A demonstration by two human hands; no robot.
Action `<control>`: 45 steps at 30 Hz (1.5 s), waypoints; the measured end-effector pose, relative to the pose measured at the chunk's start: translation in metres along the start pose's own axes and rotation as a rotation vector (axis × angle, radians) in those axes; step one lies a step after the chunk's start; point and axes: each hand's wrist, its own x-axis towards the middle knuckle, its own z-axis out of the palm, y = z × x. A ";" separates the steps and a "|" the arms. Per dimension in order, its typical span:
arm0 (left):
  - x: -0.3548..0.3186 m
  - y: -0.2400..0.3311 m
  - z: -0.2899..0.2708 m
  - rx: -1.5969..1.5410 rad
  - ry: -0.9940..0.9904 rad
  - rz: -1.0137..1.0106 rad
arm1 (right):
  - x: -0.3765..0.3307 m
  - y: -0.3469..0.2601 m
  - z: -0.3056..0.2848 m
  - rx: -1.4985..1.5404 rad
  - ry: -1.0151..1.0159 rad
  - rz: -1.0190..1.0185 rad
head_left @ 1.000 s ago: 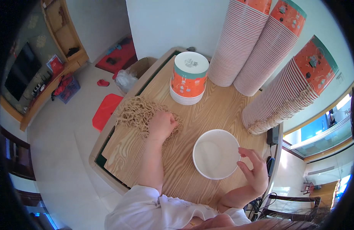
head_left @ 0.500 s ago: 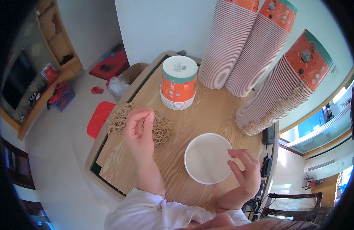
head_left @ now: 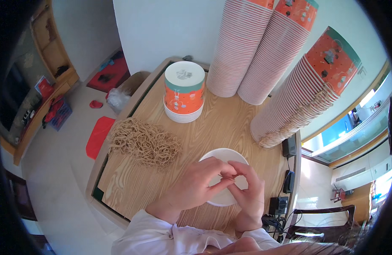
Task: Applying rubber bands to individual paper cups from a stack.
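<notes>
My left hand (head_left: 198, 182) and my right hand (head_left: 249, 189) meet at their fingertips above an open white paper tub (head_left: 224, 199). Both hands are closed in a pinch. Between the touching fingertips a thin pale bit shows, too small to name. The tub stands mouth up on the wooden table, partly covered by my hands. To the left of it lies a loose heap of tan cord-like strands (head_left: 145, 142). Behind, a short upside-down stack of orange and green paper tubs (head_left: 184, 95) stands on the table.
Two tall stacks of tubs, one (head_left: 240, 46) beside another (head_left: 274, 53), rise at the back against the wall. A third stack (head_left: 295, 91) leans at the right, tan strands along its side. Black adapters (head_left: 278, 205) and cables line the right edge. A red stool (head_left: 99, 137) stands left.
My left hand has moved right, from above the strand heap to over the tub. My right hand has come left from the tub's rim, and the fingertips now meet. The view has shifted slightly.
</notes>
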 end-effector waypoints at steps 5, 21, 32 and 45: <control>-0.002 0.004 0.005 -0.190 0.005 -0.229 | -0.001 0.010 -0.003 0.010 -0.007 0.012; -0.002 -0.009 0.000 -0.166 0.126 -0.163 | 0.008 0.009 0.002 -0.007 0.088 0.033; -0.003 -0.016 -0.006 0.070 0.083 -0.170 | 0.010 0.009 -0.005 -0.057 0.101 -0.019; -0.014 -0.012 -0.067 0.939 0.723 -0.190 | -0.003 0.042 -0.043 -0.100 0.448 0.065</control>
